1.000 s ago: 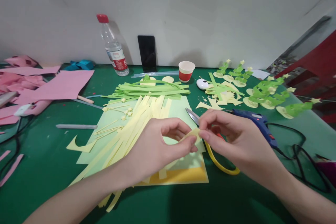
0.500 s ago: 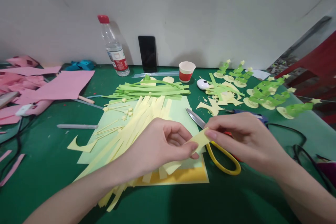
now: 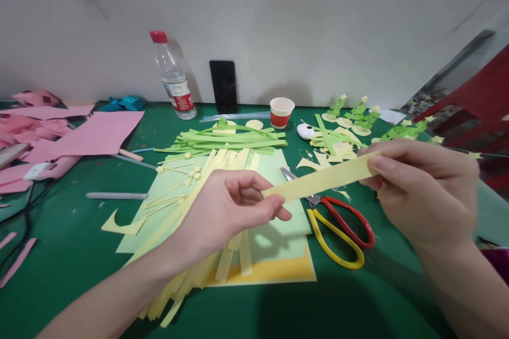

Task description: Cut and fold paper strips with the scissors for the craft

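Note:
A pale yellow paper strip (image 3: 328, 177) is stretched between my two hands, above the table. My left hand (image 3: 246, 198) pinches its left end between thumb and fingers. Its right end is gripped by my right hand (image 3: 421, 180), held higher and farther right. Below the strip lie scissors (image 3: 336, 233) with one red and one yellow handle, blades apart. Under my left hand a bundle of pale yellow paper strips (image 3: 191, 238) rests on light green paper sheets (image 3: 284, 243). Small folded paper stars (image 3: 194, 172) and thin rolled sticks sit left of the bundle.
Green paper strips (image 3: 230, 140) lie farther back. Behind them stand a water bottle (image 3: 177, 90), a phone (image 3: 223, 85) and a paper cup (image 3: 281, 114). Pink paper (image 3: 99, 132) covers the left side. Finished green spirals with stars (image 3: 360, 114) and paper scraps (image 3: 338, 151) are at the right.
My right hand has moved right and up, drawing the strip out long between both hands. The scissors' handles now show fully. My left hand has stayed nearly in place.

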Available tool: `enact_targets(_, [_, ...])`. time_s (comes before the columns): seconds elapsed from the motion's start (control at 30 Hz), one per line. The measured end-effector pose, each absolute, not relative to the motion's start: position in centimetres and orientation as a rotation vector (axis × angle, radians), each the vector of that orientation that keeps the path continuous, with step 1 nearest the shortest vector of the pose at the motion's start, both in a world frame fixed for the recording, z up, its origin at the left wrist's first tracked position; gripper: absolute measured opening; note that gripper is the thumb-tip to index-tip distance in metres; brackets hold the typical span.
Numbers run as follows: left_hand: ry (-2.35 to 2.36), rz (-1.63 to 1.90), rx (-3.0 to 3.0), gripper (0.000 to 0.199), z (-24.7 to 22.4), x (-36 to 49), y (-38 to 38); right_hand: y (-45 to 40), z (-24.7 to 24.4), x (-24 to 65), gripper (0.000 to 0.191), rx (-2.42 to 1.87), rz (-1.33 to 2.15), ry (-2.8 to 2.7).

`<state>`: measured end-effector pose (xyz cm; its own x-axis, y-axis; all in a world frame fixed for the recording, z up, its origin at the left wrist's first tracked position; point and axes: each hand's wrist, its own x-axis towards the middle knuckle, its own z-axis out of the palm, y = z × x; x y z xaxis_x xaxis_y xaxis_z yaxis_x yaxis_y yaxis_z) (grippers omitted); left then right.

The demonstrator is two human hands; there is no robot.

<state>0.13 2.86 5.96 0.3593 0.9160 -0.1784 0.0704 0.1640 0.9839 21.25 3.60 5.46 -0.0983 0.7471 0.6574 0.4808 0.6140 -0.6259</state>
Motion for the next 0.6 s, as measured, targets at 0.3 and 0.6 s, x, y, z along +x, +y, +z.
enact_targets(0.3, [0.962, 1.032, 1.218, 0.011, 6.09, 0.08, 2.69, 3.51, 5.41, 21.05, 0.023, -0.917, 0.390, -1.645])
enact_targets(0.6, [0.898, 1.219, 1.278, 0.013, 5.69, -0.06, 2.41, 3.11, 5.49, 20.67, 0.024, -0.888, 0.288, -1.661])
